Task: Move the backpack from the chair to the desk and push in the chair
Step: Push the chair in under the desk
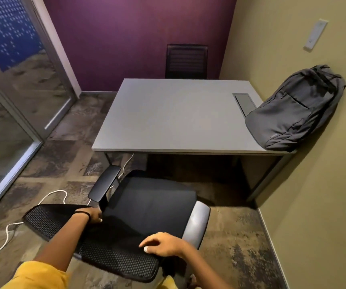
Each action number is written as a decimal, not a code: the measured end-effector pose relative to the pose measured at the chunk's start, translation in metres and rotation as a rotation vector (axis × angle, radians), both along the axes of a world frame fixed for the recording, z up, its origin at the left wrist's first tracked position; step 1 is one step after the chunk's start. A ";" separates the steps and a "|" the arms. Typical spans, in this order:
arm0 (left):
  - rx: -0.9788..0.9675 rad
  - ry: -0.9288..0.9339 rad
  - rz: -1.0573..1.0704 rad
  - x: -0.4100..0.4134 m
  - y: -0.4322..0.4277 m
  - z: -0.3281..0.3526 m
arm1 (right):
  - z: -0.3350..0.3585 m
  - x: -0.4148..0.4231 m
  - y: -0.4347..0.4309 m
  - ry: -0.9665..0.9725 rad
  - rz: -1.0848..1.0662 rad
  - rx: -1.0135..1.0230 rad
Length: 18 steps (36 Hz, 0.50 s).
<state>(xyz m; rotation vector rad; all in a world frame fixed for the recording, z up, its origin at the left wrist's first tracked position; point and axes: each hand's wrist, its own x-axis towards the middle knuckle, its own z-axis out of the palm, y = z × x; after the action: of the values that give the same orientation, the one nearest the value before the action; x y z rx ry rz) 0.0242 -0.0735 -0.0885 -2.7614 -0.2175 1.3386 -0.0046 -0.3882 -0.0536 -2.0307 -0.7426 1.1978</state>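
A dark grey backpack [295, 109] stands on the right end of the grey desk [167, 117], leaning against the beige wall. A black office chair [147, 203] with a mesh backrest sits in front of the desk, a little apart from it and turned at an angle, its seat bare. My left hand [93, 215] grips the top edge of the mesh backrest near the left armrest. My right hand [163, 245] rests on the backrest's top edge near the right armrest, fingers curled over it.
A second black chair [186, 61] stands behind the desk against the purple wall. A white cable [7, 232] snakes over the carpet left of the chair. A glass partition and door [11, 90] line the left side. A cable hatch [245, 103] is set in the desk.
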 end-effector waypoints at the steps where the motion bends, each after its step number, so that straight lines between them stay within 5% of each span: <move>1: -0.007 -0.020 0.010 -0.005 0.004 0.005 | 0.003 -0.007 0.003 -0.022 -0.031 -0.008; 12: -0.141 -0.259 0.105 -0.048 0.035 0.048 | 0.011 -0.075 0.052 -0.371 -0.321 -0.300; 18: 0.029 -0.594 0.223 -0.078 0.056 0.045 | 0.013 -0.087 0.052 -0.514 -0.545 -0.254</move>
<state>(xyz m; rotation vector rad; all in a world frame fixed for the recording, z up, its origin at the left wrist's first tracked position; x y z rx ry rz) -0.0543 -0.0173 -0.0438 -3.0995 -0.5786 0.4915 -0.0920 -0.3366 -0.0402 -2.5668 -0.2213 0.4775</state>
